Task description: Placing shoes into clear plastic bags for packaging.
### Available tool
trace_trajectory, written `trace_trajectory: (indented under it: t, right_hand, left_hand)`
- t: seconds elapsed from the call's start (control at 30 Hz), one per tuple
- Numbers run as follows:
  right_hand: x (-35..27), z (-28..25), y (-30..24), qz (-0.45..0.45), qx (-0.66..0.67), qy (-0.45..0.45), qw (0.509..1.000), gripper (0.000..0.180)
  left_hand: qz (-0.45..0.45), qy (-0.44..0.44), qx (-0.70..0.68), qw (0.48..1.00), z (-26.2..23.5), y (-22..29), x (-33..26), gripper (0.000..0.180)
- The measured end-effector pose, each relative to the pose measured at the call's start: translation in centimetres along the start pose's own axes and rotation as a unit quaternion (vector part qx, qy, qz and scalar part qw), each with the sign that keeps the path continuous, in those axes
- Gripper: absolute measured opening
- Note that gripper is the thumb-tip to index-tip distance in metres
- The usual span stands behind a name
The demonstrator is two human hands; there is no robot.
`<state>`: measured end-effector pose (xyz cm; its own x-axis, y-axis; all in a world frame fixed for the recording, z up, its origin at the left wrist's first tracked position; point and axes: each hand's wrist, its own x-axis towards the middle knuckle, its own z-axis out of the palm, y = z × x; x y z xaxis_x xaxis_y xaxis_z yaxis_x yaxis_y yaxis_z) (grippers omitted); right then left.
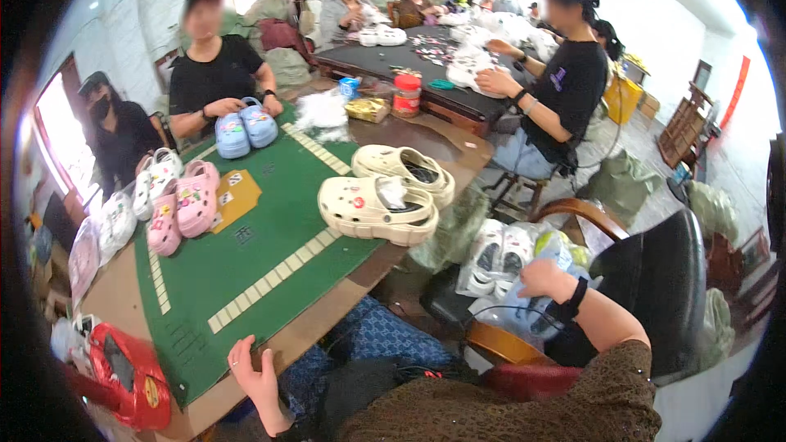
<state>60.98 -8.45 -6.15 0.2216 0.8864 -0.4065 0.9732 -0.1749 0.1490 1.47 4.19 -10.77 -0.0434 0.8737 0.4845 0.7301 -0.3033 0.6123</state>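
Note:
My left hand [255,375], with a ring on one finger, rests at the near edge of the green table mat [270,278]; its fingers are spread and hold nothing. My right hand [544,279], with a dark band at the wrist, is closed on a clear plastic bag [536,321] with light blue clogs inside, over the black chair. Beside it lies a bagged pair of white clogs [494,255]. Two cream clogs [378,206] with charms stand at the mat's right edge. Pink clogs [196,198] stand farther left, near an orange-brown card [237,199].
Across the table a person holds light blue clogs [246,128]. Bagged clogs [117,225] line the left edge; a red bag [135,376] sits nearer. A red-lidded jar [407,96] stands at the far side. At right are a black chair [655,286] and a seated person.

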Motion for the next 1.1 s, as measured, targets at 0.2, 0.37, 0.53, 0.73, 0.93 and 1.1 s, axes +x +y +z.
trace_trajectory:
  t: [0.2, 0.37, 0.53, 0.73, 0.93, 1.1]
  right_hand:
    - [3.0, -16.0, -10.8, -0.237, 0.198, 0.336, 0.890, 0.042]
    - [10.0, -17.7, -13.6, -0.191, 0.075, 0.378, 0.903, 0.080]
    - [15.9, -14.6, -9.1, -0.172, 0.095, 0.186, 0.963, 0.087]
    - [14.4, -15.0, -10.8, -0.256, 0.121, 0.330, 0.900, 0.070]
    - [12.7, -15.9, -20.1, -0.240, 0.152, 0.459, 0.842, 0.064]
    - [8.1, -17.6, -28.9, -0.273, 0.199, 0.476, 0.812, 0.059]
  left_hand:
    - [0.012, 0.023, 0.003, 1.000, 0.0, 0.1, 0.0, 0.037]
    - [0.001, 0.022, -0.001, 1.000, -1.0, 0.9, -0.3, 0.037]
    - [0.009, 0.022, -0.001, 1.000, -0.2, 1.0, -0.3, 0.034]
    - [0.003, 0.043, 0.007, 0.999, -1.0, 1.5, 0.1, 0.030]
    - [0.009, 0.043, 0.015, 0.999, -0.5, 1.3, 0.6, 0.029]
    - [0.008, 0.026, 0.004, 1.000, -1.2, 1.8, 0.9, 0.029]
